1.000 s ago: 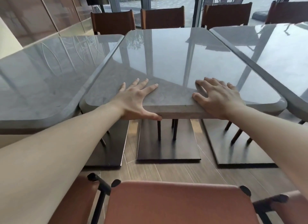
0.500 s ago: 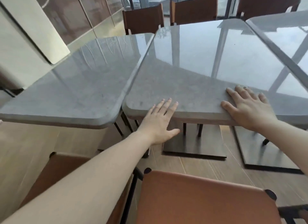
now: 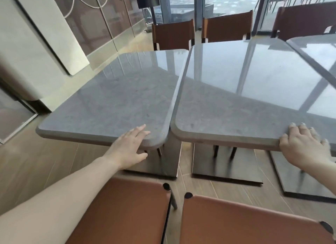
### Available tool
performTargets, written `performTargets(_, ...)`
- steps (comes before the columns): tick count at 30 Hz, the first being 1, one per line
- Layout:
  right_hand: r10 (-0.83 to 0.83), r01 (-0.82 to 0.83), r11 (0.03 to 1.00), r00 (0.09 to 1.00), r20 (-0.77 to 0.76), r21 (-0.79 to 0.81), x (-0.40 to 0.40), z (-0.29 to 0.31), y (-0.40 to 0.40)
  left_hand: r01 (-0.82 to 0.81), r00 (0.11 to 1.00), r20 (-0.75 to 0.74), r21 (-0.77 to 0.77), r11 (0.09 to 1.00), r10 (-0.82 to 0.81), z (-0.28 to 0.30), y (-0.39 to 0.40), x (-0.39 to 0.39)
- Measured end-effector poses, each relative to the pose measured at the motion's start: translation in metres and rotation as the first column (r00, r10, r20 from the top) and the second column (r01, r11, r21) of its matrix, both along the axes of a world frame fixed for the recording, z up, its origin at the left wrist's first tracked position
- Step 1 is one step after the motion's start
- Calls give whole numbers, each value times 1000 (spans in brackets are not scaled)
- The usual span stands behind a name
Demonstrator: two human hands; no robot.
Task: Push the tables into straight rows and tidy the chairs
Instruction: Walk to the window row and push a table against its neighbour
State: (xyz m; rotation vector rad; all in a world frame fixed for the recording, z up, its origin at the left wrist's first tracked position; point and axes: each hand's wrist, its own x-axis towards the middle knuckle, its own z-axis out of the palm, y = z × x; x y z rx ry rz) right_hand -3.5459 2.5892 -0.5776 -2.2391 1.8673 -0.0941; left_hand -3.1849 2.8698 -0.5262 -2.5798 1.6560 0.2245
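1. Orange-brown near chairs [image 3: 245, 223] stand closest to you, their backs just before the tables.
2. Your left hand [image 3: 128, 149] has left the middle table [image 3: 241, 91] and now reaches flat, fingers straight, onto the near corner of the left table [image 3: 116, 96].
3. Your right hand [image 3: 303, 145] stays on the middle table's near edge, thumb at the rim, fingers on top.
4. The two tops nearly touch, but their near edges are not in one line; I judge the left table is next to push.
5. Far chairs [image 3: 173, 35] wait behind.

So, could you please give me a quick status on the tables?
Left hand open at left table corner. Right hand gripping middle table edge. Tables angled, unaligned.
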Motion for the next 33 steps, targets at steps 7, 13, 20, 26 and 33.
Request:
performTargets(7,188,-186,982,981,-53,44,125,37,101,-68,997,-49,-63,996,65,-5,23,83)
performTargets(13,493,-498,866,866,87,52,299,35,195,-91,994,-40,137,986,97,-28,51,159)
performTargets(20,222,-204,967,969,109,-156,382,-4,219,277,957,78,51,960,-280,-29,33,220)
performTargets(26,219,-192,947,973,79,-256,380,-11,218,311,950,42,3,951,-310,-52,26,235)
performTargets(33,287,-272,945,956,62,-181,377,-13,218,271,962,51,-32,962,-270,-53,30,233)
